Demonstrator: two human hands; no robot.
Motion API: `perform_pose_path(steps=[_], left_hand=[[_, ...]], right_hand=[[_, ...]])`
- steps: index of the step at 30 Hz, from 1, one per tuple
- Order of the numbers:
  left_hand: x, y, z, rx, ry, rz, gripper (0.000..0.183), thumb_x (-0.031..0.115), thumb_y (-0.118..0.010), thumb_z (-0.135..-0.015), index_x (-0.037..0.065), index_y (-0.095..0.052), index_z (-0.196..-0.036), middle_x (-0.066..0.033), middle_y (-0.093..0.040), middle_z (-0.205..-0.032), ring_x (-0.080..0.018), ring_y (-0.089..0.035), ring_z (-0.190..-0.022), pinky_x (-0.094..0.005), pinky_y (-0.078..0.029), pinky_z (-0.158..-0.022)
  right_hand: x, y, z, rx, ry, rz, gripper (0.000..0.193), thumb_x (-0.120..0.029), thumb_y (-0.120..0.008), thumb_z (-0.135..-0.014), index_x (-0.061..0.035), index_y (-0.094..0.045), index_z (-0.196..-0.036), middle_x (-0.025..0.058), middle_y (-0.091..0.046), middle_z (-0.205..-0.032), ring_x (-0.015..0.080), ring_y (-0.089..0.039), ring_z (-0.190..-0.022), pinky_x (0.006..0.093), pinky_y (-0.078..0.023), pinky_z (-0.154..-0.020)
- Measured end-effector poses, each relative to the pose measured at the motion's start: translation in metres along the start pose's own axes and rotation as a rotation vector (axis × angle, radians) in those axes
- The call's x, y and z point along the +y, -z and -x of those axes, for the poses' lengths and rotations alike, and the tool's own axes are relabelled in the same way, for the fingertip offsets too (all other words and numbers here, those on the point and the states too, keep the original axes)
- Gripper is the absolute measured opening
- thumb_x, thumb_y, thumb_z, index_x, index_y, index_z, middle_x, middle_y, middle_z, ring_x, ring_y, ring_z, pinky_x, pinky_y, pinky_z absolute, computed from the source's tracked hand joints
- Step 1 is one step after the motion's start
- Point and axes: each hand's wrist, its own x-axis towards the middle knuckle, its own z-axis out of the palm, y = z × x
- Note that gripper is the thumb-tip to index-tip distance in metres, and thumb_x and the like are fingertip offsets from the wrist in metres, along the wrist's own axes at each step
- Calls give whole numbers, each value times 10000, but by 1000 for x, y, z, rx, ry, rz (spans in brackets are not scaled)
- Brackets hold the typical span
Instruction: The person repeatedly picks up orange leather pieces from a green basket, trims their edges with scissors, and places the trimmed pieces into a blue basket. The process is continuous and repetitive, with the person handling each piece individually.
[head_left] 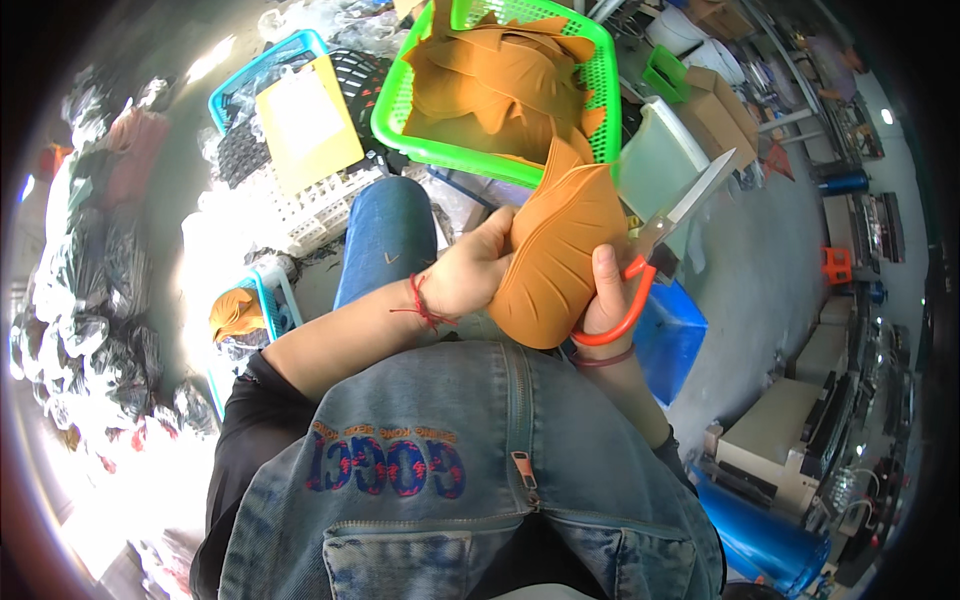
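Observation:
My left hand (478, 268) grips the left edge of an orange-brown leather piece (562, 255) held above my lap. My right hand (607, 300) holds the same piece from the right with its thumb on top, and its fingers run through the red handles of a pair of scissors (655, 250). The scissor blades point up and to the right, away from the leather. A red string is tied round my left wrist. A green plastic basket (400, 115) ahead of my knees holds several more orange-brown leather pieces.
A blue crate with a yellow board (300, 120) sits left of the green basket, over a white crate. A small blue basket (272, 300) with orange pieces stands by my left knee. A blue bin (672, 335) is at my right. Bags pile at far left, machines at right.

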Motion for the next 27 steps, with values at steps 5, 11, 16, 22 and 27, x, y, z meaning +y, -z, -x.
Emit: perform_pose_path(steps=[5,11,16,22,27], left_hand=[[11,16,35,215,-415,-400,313,62,-589,-835,35,-539,-1143,-141,-607,-1019,-270,-603,-940,-348,-496,-804],[55,46,89,702,-949,-969,427,144,-695,-776,47,-521,-1154,-157,-595,-877,-367,-588,-793,-399,-479,-700],[43,193,170,1110,-1027,78,314,54,-492,-930,6,-390,-1223,-114,-530,-1187,-206,-530,-1084,-327,-429,-938],[-47,392,319,1964,-660,524,312,102,-463,-945,108,-421,-1253,-102,-558,-1176,-290,-612,-956,-480,-531,-800],[-95,439,321,2305,-373,557,359,57,-589,-846,102,-507,-1192,-89,-609,-1084,-275,-621,-926,-445,-531,-721]], right_hand=[[14,-16,0,-186,-78,-46,448,-105,-526,-876,-20,-388,-1294,121,-513,-1222,237,-524,-1063,351,-426,-911],[40,-48,20,-293,-286,106,345,-128,-528,-915,-8,-419,-1220,112,-532,-1158,202,-532,-996,321,-426,-876],[50,-60,24,-369,-348,114,364,-119,-560,-897,-15,-413,-1213,100,-535,-1125,182,-523,-980,310,-419,-868],[50,-80,17,-256,-289,184,327,-109,-532,-900,-10,-449,-1200,73,-547,-1078,175,-526,-962,312,-421,-850],[45,-93,18,-294,-277,240,323,-104,-529,-896,-2,-446,-1191,73,-547,-1066,169,-522,-955,304,-418,-840]])
